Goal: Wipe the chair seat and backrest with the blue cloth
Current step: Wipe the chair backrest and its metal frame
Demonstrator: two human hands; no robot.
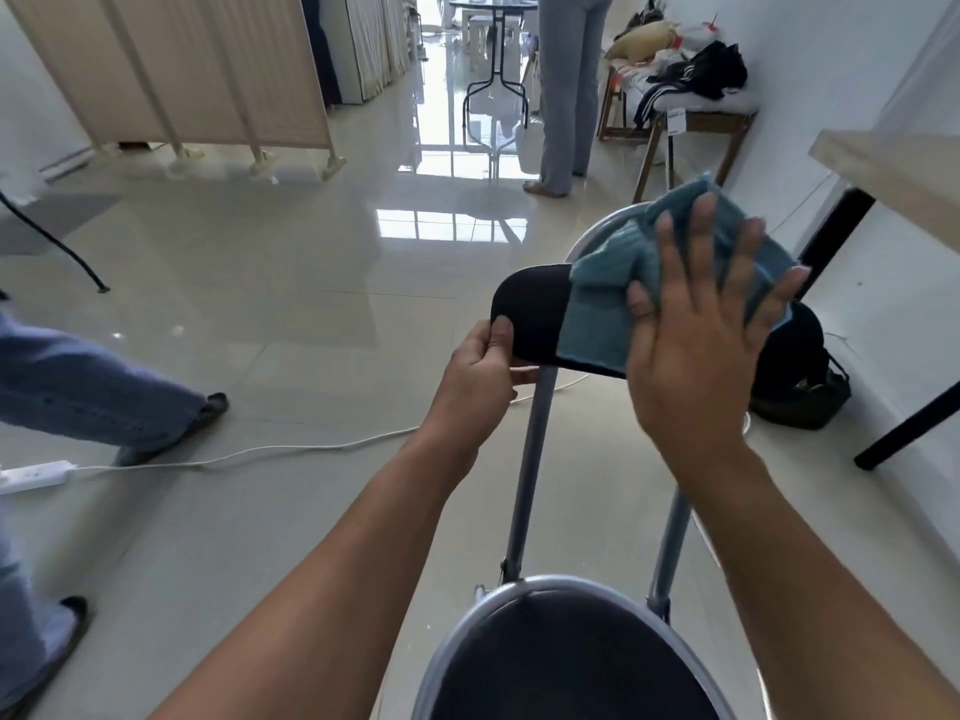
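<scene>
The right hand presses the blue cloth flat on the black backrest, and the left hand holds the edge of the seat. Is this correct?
Not quite. In the head view the left hand grips the end of the black backrest, not the seat, which lies untouched below. The right hand does press the blue cloth flat on the backrest.

1. My right hand (711, 324) lies flat over the blue cloth (613, 304), so the middle of the cloth is hidden under my palm.
2. The cloth covers the right part of the backrest (530, 319); I cannot see that part.
3. The seat (566, 662) is cut off by the bottom edge.
4. The fingers of my left hand (483, 366) go behind the backrest, only the thumb shows.
5. The two other persons are cut off by the edges.
</scene>
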